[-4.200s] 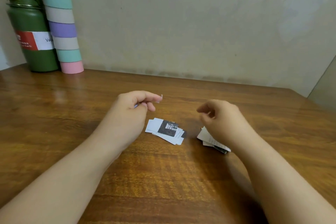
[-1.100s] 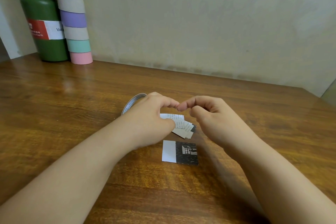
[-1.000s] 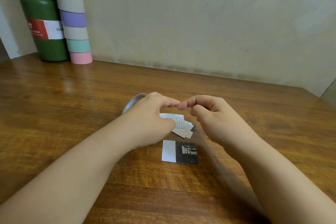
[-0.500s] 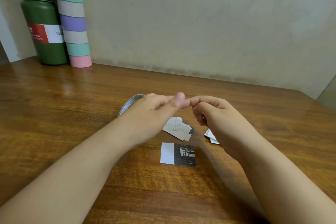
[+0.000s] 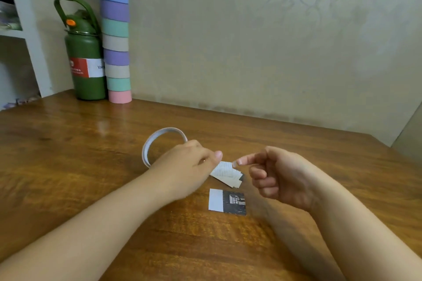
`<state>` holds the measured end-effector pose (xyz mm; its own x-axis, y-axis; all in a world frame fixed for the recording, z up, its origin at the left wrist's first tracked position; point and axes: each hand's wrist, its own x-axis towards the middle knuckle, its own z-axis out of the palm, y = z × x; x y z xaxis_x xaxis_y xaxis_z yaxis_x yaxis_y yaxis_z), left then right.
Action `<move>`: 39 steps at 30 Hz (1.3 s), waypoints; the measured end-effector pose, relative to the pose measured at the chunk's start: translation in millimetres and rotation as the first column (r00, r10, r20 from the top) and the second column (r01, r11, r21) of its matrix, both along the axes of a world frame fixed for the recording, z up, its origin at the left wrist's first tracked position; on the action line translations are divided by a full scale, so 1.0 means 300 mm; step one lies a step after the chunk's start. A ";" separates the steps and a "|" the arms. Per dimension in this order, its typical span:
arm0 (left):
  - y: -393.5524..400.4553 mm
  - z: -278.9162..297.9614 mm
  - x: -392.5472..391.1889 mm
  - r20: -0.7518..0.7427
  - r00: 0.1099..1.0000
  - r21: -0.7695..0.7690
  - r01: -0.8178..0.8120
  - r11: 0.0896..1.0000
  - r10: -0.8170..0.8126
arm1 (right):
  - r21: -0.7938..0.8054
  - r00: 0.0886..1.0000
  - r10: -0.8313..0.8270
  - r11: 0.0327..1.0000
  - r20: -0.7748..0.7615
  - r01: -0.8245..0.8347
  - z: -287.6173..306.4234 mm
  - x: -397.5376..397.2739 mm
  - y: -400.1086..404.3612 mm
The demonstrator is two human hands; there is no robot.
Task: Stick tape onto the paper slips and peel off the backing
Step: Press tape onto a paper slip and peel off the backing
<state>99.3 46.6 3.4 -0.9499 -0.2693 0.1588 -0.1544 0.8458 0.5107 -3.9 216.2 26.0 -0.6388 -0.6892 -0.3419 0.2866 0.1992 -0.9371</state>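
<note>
Both hands have drawn apart since half a second ago, when their fingertips met above the slips; the view has also tipped up, showing more of the wall. Now the left hand grips the tape roll, a thin white ring standing on edge on the table, with its thumb stretched toward the right. Opposite it, the right hand is curled, its thumb and forefinger pinching a small pale tape piece just above the slip pile. That fanned pile lies on the table between the hands. One slip, part white and part dark print, lies flat just nearer the person. Far left by the wall, a green bottle with its lid on stands touching a tall pastel stack; contents cannot be seen
</note>
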 end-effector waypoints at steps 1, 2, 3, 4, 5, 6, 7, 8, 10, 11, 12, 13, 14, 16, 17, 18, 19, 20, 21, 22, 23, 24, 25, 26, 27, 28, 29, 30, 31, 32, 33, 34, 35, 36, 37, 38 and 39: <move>-0.008 -0.013 0.014 0.000 1.000 -0.022 0.018 1.000 -0.018 | 0.027 1.000 0.019 0.999 0.012 -0.019 -0.002 0.005 0.014; -0.013 -0.031 0.025 -0.003 0.999 -0.034 0.034 0.999 -0.034 | 0.045 0.999 0.037 0.998 0.034 -0.038 -0.011 0.011 0.025; -0.014 -0.052 0.034 -0.013 0.999 -0.033 0.046 0.998 -0.047 | 0.051 0.996 0.051 0.997 0.071 -0.055 -0.025 0.017 0.037; -0.011 -0.073 0.041 -0.031 0.998 -0.021 0.056 0.998 -0.057 | 0.048 0.991 0.064 0.996 0.115 -0.070 -0.040 0.022 0.046; -0.006 -0.093 0.047 -0.052 0.996 -0.005 0.066 0.998 -0.067 | 0.043 0.985 0.076 0.996 0.154 -0.083 -0.057 0.028 0.053; -0.001 -0.110 0.053 -0.072 0.994 0.010 0.079 0.997 -0.078 | 0.045 0.980 0.089 0.994 0.180 -0.098 -0.071 0.032 0.057; 0.003 -0.122 0.059 -0.084 0.992 0.021 0.095 0.995 -0.093 | 0.055 0.977 0.105 0.992 0.187 -0.117 -0.081 0.034 0.060; 0.006 -0.129 0.064 -0.082 0.991 0.026 0.112 0.993 -0.109 | 0.066 0.975 0.124 0.988 0.184 -0.139 -0.086 0.036 0.060; 0.005 -0.136 0.074 -0.061 0.988 0.021 0.145 0.989 -0.144 | 0.071 0.971 0.162 0.982 0.174 -0.176 -0.086 0.039 0.056; 0.004 -0.136 0.078 -0.056 0.986 0.014 0.159 0.987 -0.158 | 0.070 0.970 0.176 0.979 0.170 -0.190 -0.085 0.038 0.052; 0.002 -0.135 0.080 -0.054 0.984 0.004 0.171 0.985 -0.170 | 0.075 0.969 0.183 0.977 0.163 -0.198 -0.086 0.036 0.048; 0.001 -0.135 0.081 -0.055 0.982 -0.008 0.182 0.983 -0.182 | 0.087 0.971 0.185 0.976 0.153 -0.200 -0.088 0.034 0.043; 0.000 -0.133 0.081 -0.055 0.980 -0.018 0.192 0.981 -0.192 | 0.102 0.973 0.183 0.975 0.143 -0.198 -0.092 0.031 0.038; -0.004 -0.131 0.079 -0.052 0.977 -0.027 0.204 0.979 -0.205 | 0.131 0.976 0.178 0.972 0.128 -0.195 -0.099 0.023 0.032; -0.008 -0.131 0.076 -0.049 0.977 -0.023 0.205 0.979 -0.206 | 0.140 0.976 0.178 0.971 0.123 -0.195 -0.101 0.019 0.030; -0.012 -0.129 0.074 -0.046 0.978 -0.013 0.202 0.979 -0.203 | 0.147 0.977 0.180 0.970 0.117 -0.196 -0.103 0.016 0.028; -0.014 -0.127 0.073 -0.044 0.979 -0.007 0.201 0.980 -0.201 | 0.152 0.977 0.184 0.968 0.110 -0.199 -0.103 0.016 0.026; -0.016 -0.128 0.073 -0.043 0.978 -0.009 0.203 0.979 -0.204 | 0.156 0.976 0.191 0.966 0.102 -0.206 -0.102 0.018 0.022; -0.016 -0.128 0.073 -0.042 0.976 -0.018 0.213 0.977 -0.213 | 0.163 0.975 0.199 0.963 0.094 -0.213 -0.102 0.020 0.019; -0.014 -0.130 0.073 -0.044 0.973 -0.030 0.225 0.974 -0.226 | 0.169 0.974 0.207 0.961 0.088 -0.219 -0.101 0.022 0.016; -0.012 -0.131 0.074 -0.046 0.970 -0.041 0.236 0.971 -0.237 | 0.173 0.974 0.212 0.959 0.085 -0.224 -0.101 0.024 0.013; -0.011 -0.133 0.075 -0.043 0.969 -0.046 0.241 0.969 -0.243 | 0.175 0.973 0.216 0.958 0.084 -0.227 -0.101 0.026 0.011; -0.010 -0.133 0.076 -0.039 0.968 -0.049 0.244 0.969 -0.246 | 0.175 0.972 0.218 0.957 0.084 -0.230 -0.100 0.027 0.010; -0.008 -0.132 0.076 -0.039 0.968 -0.052 0.245 0.968 -0.248 | 0.176 0.972 0.220 0.957 0.082 -0.232 -0.100 0.027 0.010; -0.008 -0.130 0.077 -0.035 0.969 -0.057 0.243 0.968 -0.245 | 0.178 0.972 0.221 0.956 0.080 -0.232 -0.100 0.027 0.009; -0.006 -0.126 0.078 -0.022 0.970 -0.061 0.239 0.969 -0.241 | 0.179 0.972 0.222 0.956 0.077 -0.232 -0.100 0.028 0.009; -0.004 -0.123 0.079 -0.008 0.971 -0.062 0.237 0.970 -0.237 | 0.180 0.972 0.223 0.956 0.075 -0.233 -0.101 0.029 0.010; -0.003 -0.121 0.081 -0.004 0.971 -0.059 0.237 0.970 -0.237 | 0.181 0.972 0.223 0.956 0.072 -0.233 -0.101 0.029 0.010; -0.002 -0.121 0.082 -0.003 0.971 -0.056 0.238 0.970 -0.239 | 0.183 0.973 0.222 0.956 0.068 -0.231 -0.102 0.030 0.009; -0.003 -0.122 0.083 0.006 0.971 -0.058 0.238 0.969 -0.238 | 0.187 0.973 0.221 0.955 0.062 -0.228 -0.102 0.031 0.008; -0.004 -0.123 0.084 0.014 0.971 -0.065 0.239 0.969 -0.239 | 0.192 0.974 0.218 0.955 0.054 -0.225 -0.101 0.032 0.007; -0.006 -0.126 0.084 0.017 0.970 -0.072 0.242 0.968 -0.241 | 0.199 0.975 0.216 0.955 0.045 -0.220 -0.101 0.034 0.006; -0.007 -0.128 0.083 0.016 0.969 -0.076 0.245 0.966 -0.245 | 0.207 0.976 0.213 0.954 0.037 -0.216 -0.100 0.036 0.005; -0.006 -0.128 0.082 0.021 0.969 -0.078 0.246 0.966 -0.246 | 0.215 0.978 0.208 0.954 0.028 -0.210 -0.100 0.038 0.005; -0.005 -0.128 0.083 0.028 0.969 -0.078 0.247 0.966 -0.245 | 0.223 0.979 0.204 0.953 0.020 -0.203 -0.100 0.041 0.005; -0.003 -0.126 0.084 0.034 0.968 -0.080 0.249 0.965 -0.247 | 0.231 0.980 0.200 0.953 0.010 -0.197 -0.101 0.042 0.005; -0.001 -0.124 0.083 0.041 0.967 -0.083 0.255 0.963 -0.252 | 0.240 0.980 0.198 0.952 -0.003 -0.191 -0.102 0.044 0.005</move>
